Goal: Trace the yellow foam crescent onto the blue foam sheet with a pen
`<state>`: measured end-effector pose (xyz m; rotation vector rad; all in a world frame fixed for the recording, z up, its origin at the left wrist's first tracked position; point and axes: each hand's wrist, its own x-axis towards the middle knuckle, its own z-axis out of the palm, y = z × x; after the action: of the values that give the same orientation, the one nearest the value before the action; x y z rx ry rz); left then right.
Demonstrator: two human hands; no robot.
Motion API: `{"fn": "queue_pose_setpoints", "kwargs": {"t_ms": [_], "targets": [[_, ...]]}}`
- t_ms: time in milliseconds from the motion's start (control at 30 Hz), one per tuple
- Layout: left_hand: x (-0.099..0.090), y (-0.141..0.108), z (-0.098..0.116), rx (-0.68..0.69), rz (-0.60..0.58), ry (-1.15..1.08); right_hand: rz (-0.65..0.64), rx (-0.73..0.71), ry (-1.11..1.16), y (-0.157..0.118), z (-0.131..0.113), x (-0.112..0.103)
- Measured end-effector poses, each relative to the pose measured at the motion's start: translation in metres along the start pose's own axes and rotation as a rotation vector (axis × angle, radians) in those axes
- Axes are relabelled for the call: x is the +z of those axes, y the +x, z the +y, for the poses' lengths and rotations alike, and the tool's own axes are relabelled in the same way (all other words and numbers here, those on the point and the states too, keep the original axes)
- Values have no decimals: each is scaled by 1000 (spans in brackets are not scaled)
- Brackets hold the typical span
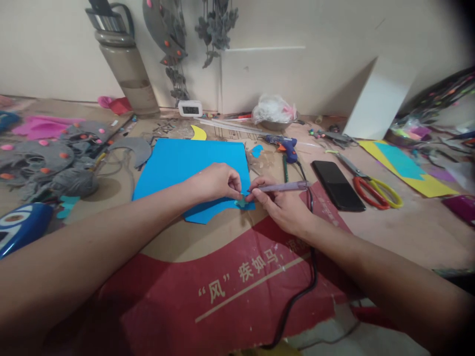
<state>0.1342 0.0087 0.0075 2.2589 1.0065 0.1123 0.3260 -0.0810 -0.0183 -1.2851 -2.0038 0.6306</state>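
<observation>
A bright blue sheet (170, 168) with a cut-out lower edge lies on the cardboard. Near its lower right corner, a small teal paper shape (241, 202) rests on the blue. My left hand (218, 182) reaches over the sheet, fingertips pinched together at the upper edge of the teal shape. From the right, my right hand (280, 203) grips a pen (284, 187), its tip beside the teal shape. The pen's body points away to the right. Just beyond the sheet's right edge is a small blue cut-out (257, 151).
A blue glue gun (284, 146) with a black cord, a phone (337, 185) and scissors (371, 185) lie to the right. Gray felt pieces (48, 160) fill the left. A water bottle (128, 74) and a small clock (190, 108) stand behind.
</observation>
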Motion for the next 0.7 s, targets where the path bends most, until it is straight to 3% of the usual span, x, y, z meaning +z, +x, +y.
{"fn": "queue_pose_setpoints", "kwargs": {"t_ms": [200,367,700], "targets": [[-5,11,3,-68,-85,69,31,1,78,-3,3,4],[-4,11,-1,-58,-75,59,108,-81,105,0,-9,7],[-3,10,-2,-44,-46,121,39,-166,-56,11,-11,16]]}}
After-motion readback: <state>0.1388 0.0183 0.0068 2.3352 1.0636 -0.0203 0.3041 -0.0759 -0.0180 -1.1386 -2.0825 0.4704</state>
